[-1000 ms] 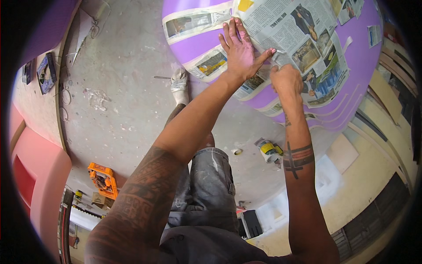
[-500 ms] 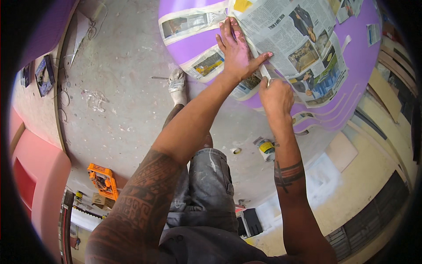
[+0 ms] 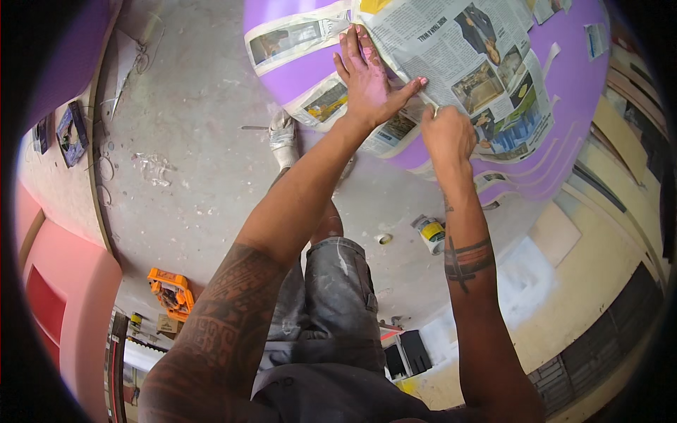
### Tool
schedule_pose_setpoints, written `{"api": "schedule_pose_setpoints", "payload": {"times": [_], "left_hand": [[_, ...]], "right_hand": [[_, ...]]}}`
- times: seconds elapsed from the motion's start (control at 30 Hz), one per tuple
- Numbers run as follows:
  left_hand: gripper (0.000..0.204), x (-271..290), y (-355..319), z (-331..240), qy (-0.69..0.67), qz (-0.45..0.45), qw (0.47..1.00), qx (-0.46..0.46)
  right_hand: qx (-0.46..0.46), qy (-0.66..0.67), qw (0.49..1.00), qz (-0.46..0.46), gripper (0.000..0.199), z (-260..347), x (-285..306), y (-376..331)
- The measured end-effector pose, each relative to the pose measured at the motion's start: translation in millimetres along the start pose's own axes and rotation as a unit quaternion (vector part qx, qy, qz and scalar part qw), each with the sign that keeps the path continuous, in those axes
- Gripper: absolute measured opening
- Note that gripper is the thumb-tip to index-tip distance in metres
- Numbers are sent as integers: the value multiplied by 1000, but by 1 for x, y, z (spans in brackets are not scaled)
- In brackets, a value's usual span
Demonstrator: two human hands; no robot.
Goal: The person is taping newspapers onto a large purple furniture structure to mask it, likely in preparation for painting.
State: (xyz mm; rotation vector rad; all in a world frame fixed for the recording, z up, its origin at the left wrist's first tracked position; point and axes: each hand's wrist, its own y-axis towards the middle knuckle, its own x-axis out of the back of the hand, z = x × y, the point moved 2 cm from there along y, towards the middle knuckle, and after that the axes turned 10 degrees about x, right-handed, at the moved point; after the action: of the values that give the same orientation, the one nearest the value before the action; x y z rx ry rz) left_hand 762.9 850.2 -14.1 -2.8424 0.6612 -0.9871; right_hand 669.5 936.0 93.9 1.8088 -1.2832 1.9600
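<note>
A curved purple panel (image 3: pixel 302 68) lies in front of me, covered partly by sheets of newspaper (image 3: pixel 444 74) and by masked bands edged with pale masking tape (image 3: pixel 384 55). My left hand (image 3: pixel 368 86), stained pink on its back, rests flat with fingers spread along the newspaper's left edge. Its thumb reaches right across the paper. Just below that thumb, my right hand (image 3: pixel 449 134) is closed, thumb and fingers pinching a pale strip of masking tape at the sheet's lower-left edge. Most of the pinched part is hidden by the fingers.
A paint-spotted grey floor (image 3: pixel 204 134) spreads below. An orange frame-like object (image 3: pixel 171 292) sits at lower left near a pink moulded piece (image 3: pixel 77 282). A can with a yellow label (image 3: pixel 430 231) and a small roll (image 3: pixel 384 239) lie right of my legs. Boards (image 3: pixel 620 148) stand at right.
My right hand has shifted slightly up and right, still pinching the tape. My left hand stays flat on the paper edge. The whole view has shifted a little.
</note>
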Motion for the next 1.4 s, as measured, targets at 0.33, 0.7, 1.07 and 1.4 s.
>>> {"api": "schedule_pose_setpoints", "payload": {"times": [0.33, 0.7, 1.07, 1.4], "left_hand": [[144, -3, -2, 5, -22, -6, 1000, -16], [120, 6, 3, 12, -21, -37, 997, -61], [136, 2, 3, 8, 38, 41, 992, -117], [142, 13, 10, 6, -6, -83, 982, -171]], "right_hand": [[-61, 41, 990, 118, 42, -1, -9, 28], [-91, 81, 981, 148, 42, 5, 6, 26], [-93, 90, 981, 141, 50, 1, 2, 25], [-57, 102, 989, 91, 56, -13, -14, 16]]}}
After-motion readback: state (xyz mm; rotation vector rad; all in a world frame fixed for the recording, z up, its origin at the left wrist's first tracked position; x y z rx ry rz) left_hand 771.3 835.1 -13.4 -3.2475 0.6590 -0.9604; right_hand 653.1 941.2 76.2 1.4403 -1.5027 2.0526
